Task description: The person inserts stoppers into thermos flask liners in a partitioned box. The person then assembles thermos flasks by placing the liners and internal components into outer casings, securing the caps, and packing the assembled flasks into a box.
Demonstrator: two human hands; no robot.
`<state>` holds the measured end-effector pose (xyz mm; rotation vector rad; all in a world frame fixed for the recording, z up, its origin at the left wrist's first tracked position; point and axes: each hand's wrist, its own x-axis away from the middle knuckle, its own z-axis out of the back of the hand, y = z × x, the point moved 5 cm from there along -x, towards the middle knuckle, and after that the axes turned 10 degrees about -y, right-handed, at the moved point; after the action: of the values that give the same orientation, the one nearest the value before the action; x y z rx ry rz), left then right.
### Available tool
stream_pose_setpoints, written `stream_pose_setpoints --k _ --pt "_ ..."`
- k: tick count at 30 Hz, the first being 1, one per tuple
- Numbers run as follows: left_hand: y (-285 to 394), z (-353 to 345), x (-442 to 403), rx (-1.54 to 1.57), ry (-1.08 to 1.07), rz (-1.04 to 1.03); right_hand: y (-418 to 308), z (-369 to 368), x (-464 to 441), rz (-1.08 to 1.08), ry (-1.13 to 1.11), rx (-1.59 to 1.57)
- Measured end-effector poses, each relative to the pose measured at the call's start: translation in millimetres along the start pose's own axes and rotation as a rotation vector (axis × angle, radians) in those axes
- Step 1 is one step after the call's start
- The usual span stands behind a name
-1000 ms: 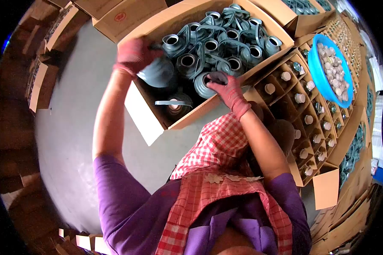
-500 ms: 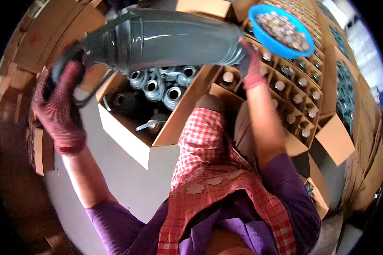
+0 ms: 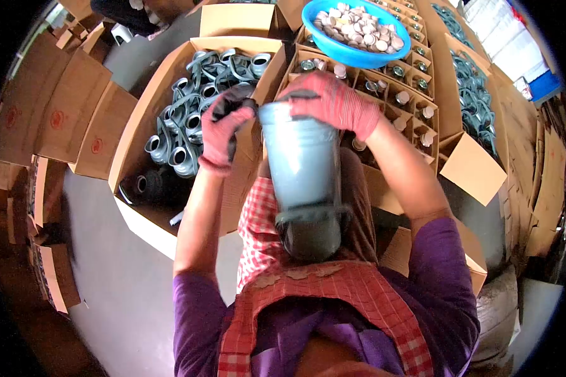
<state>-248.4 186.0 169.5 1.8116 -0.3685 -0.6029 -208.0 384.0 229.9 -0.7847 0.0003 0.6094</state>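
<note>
A blue-grey plastic cylinder, like a thermos flask body, stands tilted in front of my lap, its ringed rim up and its darker end towards me. My right hand, in a red glove with dark fingers, grips it over the rim. Beside the rim's left side is my left hand, gloved likewise, its thumb and fingers curled together. What they pinch, if anything, I cannot make out. Left of the hands, an open carton holds several grey spouted plastic parts with strap-like handles.
At the right, a divided carton holds several capped bottle-like pieces. A blue basin of small silvery round caps sits on it. Farther right is another carton of grey parts. Flattened cartons lean at the left.
The cylinder has swung from lying sideways across my view to near upright before my lap. My left hand came right to its rim; my right hand shifted left onto the rim.
</note>
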Motion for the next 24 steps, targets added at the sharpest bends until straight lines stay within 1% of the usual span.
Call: stream_pose_setpoints --k 2,3,4,6,7,9,10,12,13,14,15,16,17,18,19,21,22,23,24 --pt "-20.1 13.3 -27.4 0.083 -0.123 -0.124 5.1 -3.2 -3.0 0.117 -0.076 -0.309" --pt "-31.6 12.2 -34.3 0.188 -0.172 -0.130 5.5 0.6 7.0 0.113 0.019 -0.442" --pt "-47.8 9.2 -37.0 0.239 -0.155 -0.110 16.4 -2.0 9.1 0.184 0.047 -0.545" --pt "-56.0 -11.9 -40.1 0.434 -0.306 -0.075 39.5 -7.0 19.5 0.208 0.100 -0.799" --pt "-54.9 -18.4 -38.2 0.381 -0.329 -0.029 68.8 -14.7 33.1 0.075 0.177 -0.635" --pt "-5.9 -26.9 -30.6 0.334 -0.431 -0.250 124.6 -26.9 64.8 -0.188 0.323 -0.295" --pt "10.1 -24.2 -28.0 0.310 -0.477 -0.368 114.1 -13.9 59.8 -0.296 0.172 -0.521" --pt "11.0 5.8 -24.0 0.745 -0.390 -0.427 89.5 8.2 65.6 -0.216 0.418 -0.770" --pt "-13.6 31.2 -37.2 0.470 -0.104 -0.274 50.9 29.2 49.5 0.008 0.444 -0.764" --pt "-32.6 25.6 -48.6 0.290 -0.100 -0.235 8.9 42.6 31.7 0.221 0.466 -0.763" --pt "-33.9 7.9 -46.9 -0.060 -0.151 -0.233 -24.9 39.6 22.7 0.256 0.396 -0.446" --pt "-37.7 -4.3 -46.7 -0.041 -0.106 -0.177 -30.7 36.8 12.0 0.284 0.338 -0.197" --pt "-31.0 -14.6 -42.1 0.024 -0.018 -0.064 -36.1 33.3 2.3 0.328 0.301 0.045" --pt "-17.4 -20.1 -37.7 0.036 0.056 0.058 -18.7 26.8 -4.5 0.358 0.268 0.187" --pt "3.2 -22.4 -32.7 0.027 0.114 0.169 8.4 22.0 -1.7 0.284 0.269 0.136" --pt "32.2 -28.1 -37.3 0.014 0.052 -0.008 70.4 6.4 19.8 0.033 0.352 -0.388" --pt "24.8 -24.0 -36.9 -0.109 -0.064 -0.043 105.6 -6.1 30.4 -0.086 0.421 -0.621" --pt "17.2 -19.9 -35.3 -0.231 -0.174 -0.092 144.9 -18.6 41.0 -0.151 0.475 -0.764" --pt "9.5 -15.7 -32.7 -0.341 -0.277 -0.153 155.7 -10.7 40.1 -0.204 0.532 -0.746"
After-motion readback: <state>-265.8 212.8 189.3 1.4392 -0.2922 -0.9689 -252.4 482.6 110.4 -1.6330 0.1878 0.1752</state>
